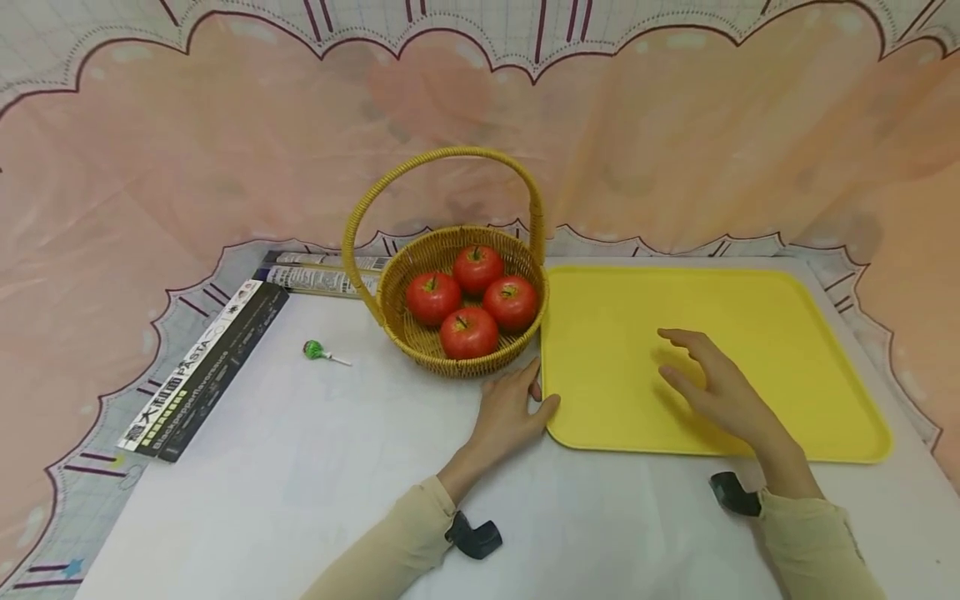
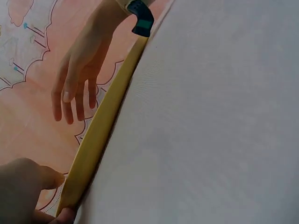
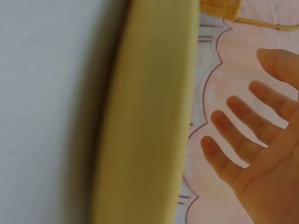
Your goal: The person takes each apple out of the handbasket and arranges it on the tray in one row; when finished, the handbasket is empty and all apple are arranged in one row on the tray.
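And here on the white bench (image 1: pixel 360 467) the flat yellow rectangular tray (image 1: pixel 615 400) with rounded corners is lying at the right, its left rim running right by the left hand (image 1: pixel 506 412). That hand's thumb (image 1: pixel 549 408) is reaching over the near-left corner while its fingers are sitting along the outer side of the rim; whether they are pinching it, I cannot tell. Over to the right hand (image 1: pixel 716 387): it is hovering above the tray's middle, fingers spreading wide, the tray lying just below them. On the far side of the left hand, a golden woven basket (image 1: pixel 465 367) with a tall arched handle is standing just beside the tray, cradling four red apples (image 1: pixel 468 332). Farther left, a green-headed lollipop (image 1: pixel 313 350) is lying near a long black-and-white pasta box (image 1: pixel 206 367), which is slanting along the bench's left edge.
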Action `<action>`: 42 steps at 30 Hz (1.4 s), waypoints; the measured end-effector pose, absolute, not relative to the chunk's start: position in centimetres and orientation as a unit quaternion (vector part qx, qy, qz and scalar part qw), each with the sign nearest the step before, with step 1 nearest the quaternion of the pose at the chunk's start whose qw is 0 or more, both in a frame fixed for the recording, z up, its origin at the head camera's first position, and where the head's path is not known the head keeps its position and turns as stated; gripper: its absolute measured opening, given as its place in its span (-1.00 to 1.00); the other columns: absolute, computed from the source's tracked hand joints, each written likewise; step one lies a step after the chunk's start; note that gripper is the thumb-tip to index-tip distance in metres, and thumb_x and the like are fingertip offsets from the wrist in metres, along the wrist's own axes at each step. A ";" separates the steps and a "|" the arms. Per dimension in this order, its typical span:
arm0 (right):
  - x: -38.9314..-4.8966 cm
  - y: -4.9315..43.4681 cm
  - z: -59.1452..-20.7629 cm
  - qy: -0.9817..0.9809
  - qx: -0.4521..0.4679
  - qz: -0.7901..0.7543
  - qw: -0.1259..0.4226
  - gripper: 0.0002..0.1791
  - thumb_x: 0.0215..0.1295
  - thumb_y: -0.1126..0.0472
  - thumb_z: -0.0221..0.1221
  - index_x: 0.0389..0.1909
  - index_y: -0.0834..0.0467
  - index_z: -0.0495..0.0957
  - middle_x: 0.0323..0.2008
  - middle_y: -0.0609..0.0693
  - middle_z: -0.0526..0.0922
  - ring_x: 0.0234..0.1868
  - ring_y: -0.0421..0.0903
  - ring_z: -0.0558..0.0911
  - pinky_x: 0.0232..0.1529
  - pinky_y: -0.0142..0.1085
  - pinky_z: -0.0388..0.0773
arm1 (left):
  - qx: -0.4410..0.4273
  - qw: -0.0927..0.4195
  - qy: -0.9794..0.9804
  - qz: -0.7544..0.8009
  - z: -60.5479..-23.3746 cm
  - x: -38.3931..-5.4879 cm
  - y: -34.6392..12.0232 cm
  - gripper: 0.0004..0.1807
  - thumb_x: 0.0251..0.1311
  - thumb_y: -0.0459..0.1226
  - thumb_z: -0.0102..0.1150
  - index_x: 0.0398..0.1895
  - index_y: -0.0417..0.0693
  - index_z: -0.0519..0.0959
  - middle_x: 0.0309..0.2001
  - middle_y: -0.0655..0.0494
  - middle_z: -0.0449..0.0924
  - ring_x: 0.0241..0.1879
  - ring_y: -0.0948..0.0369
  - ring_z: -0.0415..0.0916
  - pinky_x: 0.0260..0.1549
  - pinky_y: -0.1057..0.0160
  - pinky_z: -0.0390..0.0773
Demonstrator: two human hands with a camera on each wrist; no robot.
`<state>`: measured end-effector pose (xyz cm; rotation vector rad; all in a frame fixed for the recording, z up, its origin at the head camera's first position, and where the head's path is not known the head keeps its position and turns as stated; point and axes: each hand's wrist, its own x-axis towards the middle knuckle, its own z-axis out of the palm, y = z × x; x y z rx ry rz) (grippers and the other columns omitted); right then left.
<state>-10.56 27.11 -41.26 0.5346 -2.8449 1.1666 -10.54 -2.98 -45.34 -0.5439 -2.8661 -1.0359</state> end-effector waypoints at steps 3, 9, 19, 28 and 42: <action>-11.2 26.5 -41.0 -0.913 0.191 0.361 0.021 -0.41 0.32 0.17 0.10 0.36 0.07 0.22 0.28 0.13 0.31 0.28 0.17 0.29 0.12 0.18 0.25 | -0.167 0.041 -0.932 -0.317 -45.6 -10.7 -2.5 -0.36 0.14 -0.09 0.12 0.29 -0.13 0.36 -0.52 0.27 0.42 -0.37 0.32 0.38 -0.13 0.16 0.21; -12.6 25.1 -39.9 -0.914 0.217 0.342 -0.001 -0.44 0.32 0.08 0.10 0.32 0.03 0.26 0.28 -0.01 0.33 0.30 0.06 0.32 0.21 0.08 0.27 | -0.175 0.076 -0.933 -0.305 -46.0 -10.9 -2.2 -0.46 -0.02 -0.21 0.12 0.13 -0.07 0.47 -0.55 0.28 0.41 -0.45 0.32 0.35 -0.20 0.18 0.24; -15.9 20.8 -38.1 -0.900 0.291 0.326 -0.017 -0.47 0.31 0.09 0.11 0.29 0.03 0.30 0.25 -0.02 0.37 0.30 0.00 0.35 0.26 0.05 0.26 | -0.172 0.099 -0.928 -0.314 -46.6 -11.1 -2.6 -0.37 -0.08 -0.21 0.12 0.21 -0.04 0.47 -0.56 0.30 0.44 -0.48 0.33 0.35 -0.18 0.19 0.25; -19.4 16.7 -36.5 -0.881 0.356 0.312 -0.007 -0.51 0.29 0.15 0.14 0.23 0.13 0.36 0.19 0.03 0.43 0.23 0.01 0.41 0.23 -0.02 0.33 | -0.187 0.104 -0.924 -0.316 -46.5 -11.3 -2.6 -0.38 -0.09 -0.21 0.12 0.19 -0.04 0.48 -0.57 0.31 0.45 -0.51 0.34 0.33 -0.20 0.20 0.26; -23.2 11.3 -35.8 -0.883 0.406 0.228 -0.055 -0.50 0.26 0.14 0.16 0.21 0.16 0.38 0.17 0.10 0.38 0.16 0.04 0.44 0.23 -0.06 0.35 | -0.184 0.109 -0.928 -0.304 -46.8 -11.3 -2.4 -0.45 -0.10 -0.20 0.14 0.10 0.00 0.52 -0.57 0.31 0.44 -0.52 0.33 0.32 -0.29 0.24 0.21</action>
